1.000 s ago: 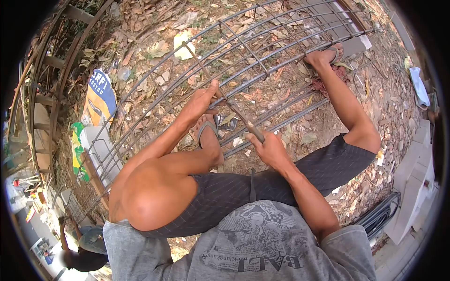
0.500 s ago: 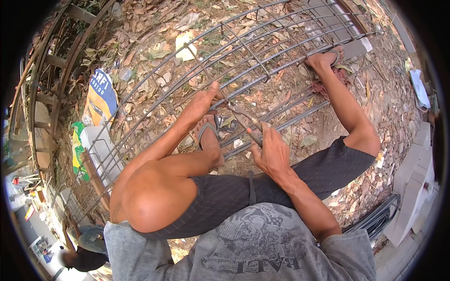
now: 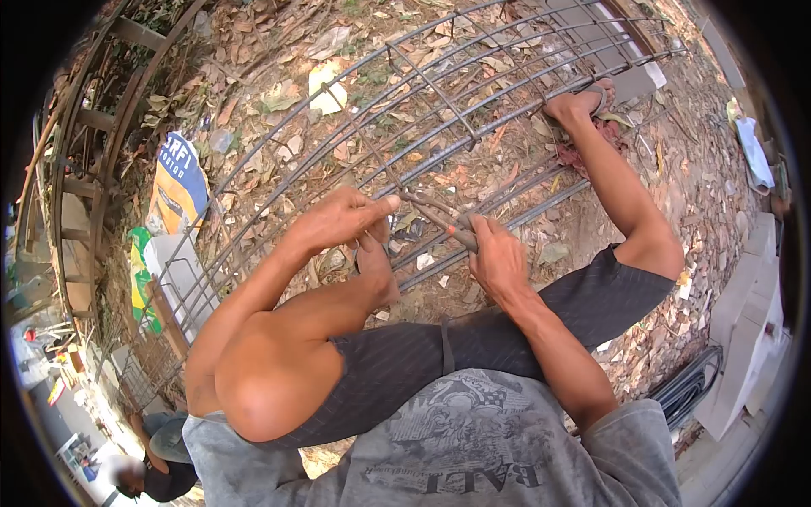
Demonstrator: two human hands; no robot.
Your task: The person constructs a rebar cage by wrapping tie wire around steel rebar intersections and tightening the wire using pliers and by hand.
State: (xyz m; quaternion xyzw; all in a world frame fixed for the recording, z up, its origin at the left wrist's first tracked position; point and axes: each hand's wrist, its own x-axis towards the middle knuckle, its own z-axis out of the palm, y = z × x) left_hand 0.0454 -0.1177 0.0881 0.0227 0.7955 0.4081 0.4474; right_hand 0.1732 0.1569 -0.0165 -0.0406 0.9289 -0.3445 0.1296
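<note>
My right hand is wrapped around the handles of a pair of pincers. Their jaws meet the near bars of a steel rebar cage, by a crossing bar. My left hand is closed just left of the jaws, with thumb and forefinger pointing at them. Whatever its fingers pinch is too small or hidden to make out. Behind that hand, my sandalled foot is partly covered.
Loose steel bars lie under the cage on leaf-strewn ground. A blue and yellow sack is at left, near a curved ladder-like frame. A black coil and pale boards lie at right. Another person is at lower left.
My left hand has drawn back from the bars, down and to the left. The right hand has shifted slightly right, and the pincers lie a little flatter with jaws still at the bars.
</note>
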